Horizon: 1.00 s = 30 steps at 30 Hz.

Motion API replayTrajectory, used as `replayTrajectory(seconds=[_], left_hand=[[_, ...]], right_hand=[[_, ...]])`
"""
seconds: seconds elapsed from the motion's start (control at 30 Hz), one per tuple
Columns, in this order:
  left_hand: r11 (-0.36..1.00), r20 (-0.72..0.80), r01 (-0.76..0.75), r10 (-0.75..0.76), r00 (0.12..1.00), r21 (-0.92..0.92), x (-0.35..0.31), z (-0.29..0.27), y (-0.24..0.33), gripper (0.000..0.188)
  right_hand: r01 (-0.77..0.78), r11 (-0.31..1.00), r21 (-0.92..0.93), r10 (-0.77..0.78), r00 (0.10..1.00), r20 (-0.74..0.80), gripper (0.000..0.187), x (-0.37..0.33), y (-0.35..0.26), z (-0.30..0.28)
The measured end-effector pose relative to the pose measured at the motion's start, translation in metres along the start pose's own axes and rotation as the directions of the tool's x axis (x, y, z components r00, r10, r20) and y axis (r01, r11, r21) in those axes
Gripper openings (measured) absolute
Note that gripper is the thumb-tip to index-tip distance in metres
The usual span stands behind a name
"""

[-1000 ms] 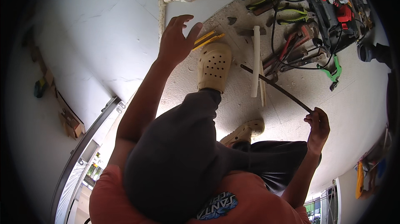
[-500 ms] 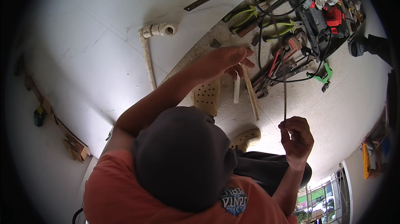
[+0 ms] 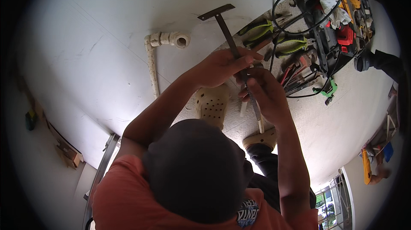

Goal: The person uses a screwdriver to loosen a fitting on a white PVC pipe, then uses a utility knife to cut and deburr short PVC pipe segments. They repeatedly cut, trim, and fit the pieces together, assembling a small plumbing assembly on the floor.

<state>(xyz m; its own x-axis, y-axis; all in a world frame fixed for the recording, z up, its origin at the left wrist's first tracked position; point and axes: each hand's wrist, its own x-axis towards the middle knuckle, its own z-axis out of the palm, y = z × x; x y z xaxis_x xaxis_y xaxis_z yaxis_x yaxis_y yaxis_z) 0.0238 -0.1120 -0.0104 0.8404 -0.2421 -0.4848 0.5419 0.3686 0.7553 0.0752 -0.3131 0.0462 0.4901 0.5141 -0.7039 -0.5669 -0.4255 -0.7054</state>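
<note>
A long, thin, dark hacksaw blade [image 3: 227, 33] slants between my two hands. My left hand [image 3: 224, 65] is closed about its middle, one finger stretched to the right. Just below, my right hand [image 3: 266, 95] pinches the same blade from the right. Its upper end, with a hole, overlaps a short dark strip [image 3: 216, 11] lying on the pale surface. Under the hands show the ends of a white stick-like piece [image 3: 243, 109] and a cream one [image 3: 261, 125]; whether fingers touch them is hidden.
A cream pipe with an elbow [image 3: 167, 39] lies to the left. Green-handled pliers [image 3: 259, 31], red tools [image 3: 302, 65], a green tool [image 3: 329, 89] and a black cable loop [image 3: 276, 5] crowd the right. My cream clog [image 3: 212, 103] is below my hands.
My right hand has moved up and left, bringing the hacksaw blade to my left hand. The left fingers, loosely curled before, now close round it.
</note>
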Motion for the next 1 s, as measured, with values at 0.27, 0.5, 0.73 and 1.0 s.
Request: replayTrajectory(seconds=[0.27,0.5,0.73,1.0], left_hand=[[0.726,-0.720,0.117,0.622,0.309,0.677,-0.087,-0.066,-0.015,0.049],[0.794,-0.854,0.399,0.271,0.444,0.459,-0.093,-0.091,-0.046,0.080],[0.875,-0.835,0.276,0.220,0.505,0.398,-0.073,-0.084,-0.032,0.076],[0.853,-0.778,0.299,0.180,0.602,0.428,-0.061,-0.089,-0.002,0.073]], right_hand=[[0.043,0.921,-0.388,0.002,0.994,0.114,0.035,0.005,-0.020,0.056],[0.312,0.519,-0.796,-0.123,0.948,0.292,0.055,0.008,-0.014,0.058],[0.332,0.361,-0.872,-0.222,0.938,0.266,0.063,0.015,-0.012,0.041],[0.281,0.309,-0.909,-0.157,0.957,0.242,0.062,0.025,0.002,0.033]])
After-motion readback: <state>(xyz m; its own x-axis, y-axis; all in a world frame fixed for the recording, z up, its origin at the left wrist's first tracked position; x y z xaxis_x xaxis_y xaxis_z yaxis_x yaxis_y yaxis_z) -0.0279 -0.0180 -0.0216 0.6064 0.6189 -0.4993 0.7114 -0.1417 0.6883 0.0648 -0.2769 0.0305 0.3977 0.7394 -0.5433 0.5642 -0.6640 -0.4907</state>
